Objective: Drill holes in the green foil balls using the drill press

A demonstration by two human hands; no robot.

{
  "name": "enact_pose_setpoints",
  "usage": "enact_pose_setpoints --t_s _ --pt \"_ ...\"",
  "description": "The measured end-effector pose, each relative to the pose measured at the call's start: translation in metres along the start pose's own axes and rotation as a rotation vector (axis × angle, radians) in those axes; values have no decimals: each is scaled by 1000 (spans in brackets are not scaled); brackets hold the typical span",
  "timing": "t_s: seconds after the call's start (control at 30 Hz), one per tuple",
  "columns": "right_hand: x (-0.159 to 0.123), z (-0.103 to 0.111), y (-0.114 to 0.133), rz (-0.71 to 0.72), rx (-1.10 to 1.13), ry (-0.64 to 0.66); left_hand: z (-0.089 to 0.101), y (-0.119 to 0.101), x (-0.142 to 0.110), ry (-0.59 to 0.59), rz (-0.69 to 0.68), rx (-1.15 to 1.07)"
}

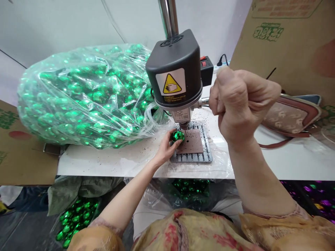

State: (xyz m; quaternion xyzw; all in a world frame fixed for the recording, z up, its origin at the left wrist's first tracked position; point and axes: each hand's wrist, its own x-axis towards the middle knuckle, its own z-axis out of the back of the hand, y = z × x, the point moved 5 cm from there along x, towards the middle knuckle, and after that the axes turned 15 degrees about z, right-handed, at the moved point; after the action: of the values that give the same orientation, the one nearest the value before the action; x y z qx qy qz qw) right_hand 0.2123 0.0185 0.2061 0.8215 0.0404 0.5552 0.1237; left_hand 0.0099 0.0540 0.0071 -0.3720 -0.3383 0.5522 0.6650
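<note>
A shiny green faceted ball [178,136] is pinched between the thumb and fingers of my left hand [167,146], just beneath the chuck of a black drill press [174,66]. Under it lies a brown board [195,143] with a small dark hole, on the slotted grey metal base [208,153]. My right hand [239,99] is raised beside the machine, closed around its feed lever [205,101], most of which the fingers hide. Whether the drill bit touches the ball cannot be made out.
A large clear plastic bag [83,94] of green balls fills the left of the white table [104,160]. Dark shavings litter the table around the base. A patterned purse [290,115] and cardboard box [295,45] stand right. More green balls [77,216] sit below.
</note>
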Motion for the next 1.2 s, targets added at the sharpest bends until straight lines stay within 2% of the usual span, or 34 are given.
enact_pose_setpoints --t_s 0.13,0.37,0.57,0.77,1.03,1.2 --pt "-2 1 -2 -54 -57 16 -7 4 8 23 38 -128" --pt "-4 1 -4 -51 -71 17 -13 1 12 45 30 -93" --pt "-4 1 -2 -60 -89 25 -19 -5 10 75 20 -161" --pt "-3 0 -1 -57 -94 24 -27 -12 4 41 15 -143" --pt "-7 -1 3 25 -20 -44 -31 -4 3 63 37 -162" --pt "-20 4 5 68 -98 12 -32 -3 3 73 18 -195"
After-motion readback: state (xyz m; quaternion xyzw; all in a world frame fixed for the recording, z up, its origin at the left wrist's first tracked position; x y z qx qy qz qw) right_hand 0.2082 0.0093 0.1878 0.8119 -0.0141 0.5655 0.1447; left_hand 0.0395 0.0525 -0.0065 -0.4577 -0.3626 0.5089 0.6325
